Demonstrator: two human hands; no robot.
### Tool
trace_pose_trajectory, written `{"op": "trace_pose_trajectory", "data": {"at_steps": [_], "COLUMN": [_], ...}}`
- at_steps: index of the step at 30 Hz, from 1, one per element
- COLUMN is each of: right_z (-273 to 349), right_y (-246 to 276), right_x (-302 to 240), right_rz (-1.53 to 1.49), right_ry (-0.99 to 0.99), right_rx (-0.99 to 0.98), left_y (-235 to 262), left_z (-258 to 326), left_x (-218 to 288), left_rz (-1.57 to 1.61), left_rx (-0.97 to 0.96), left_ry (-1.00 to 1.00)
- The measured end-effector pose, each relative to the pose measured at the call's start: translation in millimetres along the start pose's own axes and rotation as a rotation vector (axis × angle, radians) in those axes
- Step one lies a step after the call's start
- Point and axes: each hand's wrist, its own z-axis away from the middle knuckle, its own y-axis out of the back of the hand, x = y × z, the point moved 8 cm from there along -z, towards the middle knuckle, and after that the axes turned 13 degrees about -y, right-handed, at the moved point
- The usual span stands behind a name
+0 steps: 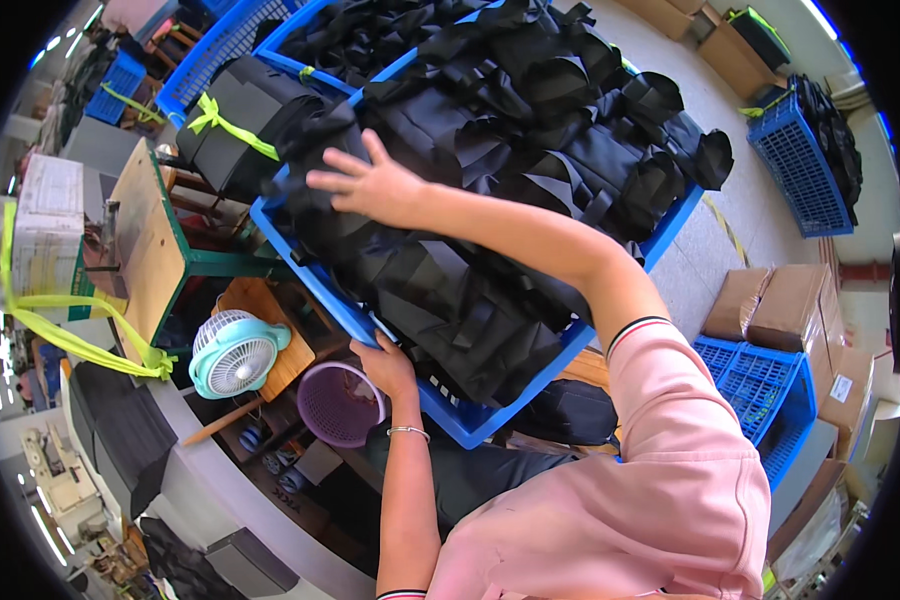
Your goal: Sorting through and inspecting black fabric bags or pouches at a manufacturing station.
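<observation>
Head view: right hand [375, 185] presses spread fingers flat on the heaped black bags [470, 200], steadying them; left hand [385, 365] grips the blue crate [450, 415] rim below.

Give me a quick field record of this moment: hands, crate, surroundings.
left hand: grips the near rim of the blue crate
right hand: spread flat on the black fabric pieces piled in the crate
wrist: silver bracelet on the left
nearby: mint desk fan, purple basket
</observation>
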Motion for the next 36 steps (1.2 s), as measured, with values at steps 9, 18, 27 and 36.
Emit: {"op": "trace_pose_trajectory", "data": {"at_steps": [9,18,27,36], "right_z": [41,70,256,284], "right_y": [-168,82,-55,-166], "right_x": [-2,-30,-18,-14], "right_rz": [-0.221,-0.244,-0.244,-0.401], "right_ry": [0.035,-0.227,-1.027,-1.074], "right_rx": [-0.621,0.054,-0.677,-0.923], "left_y": [-3,15,2,-2], "left_z": [0,-1,-3,0], "left_x": [22,0,9,12], "left_rz": [0.030,0.009,0.000,-0.020], "left_rx": [-0.025,0.046,-0.006,-0.053], "left_ry": [0.023,0.017,-0.009,0.017]}}
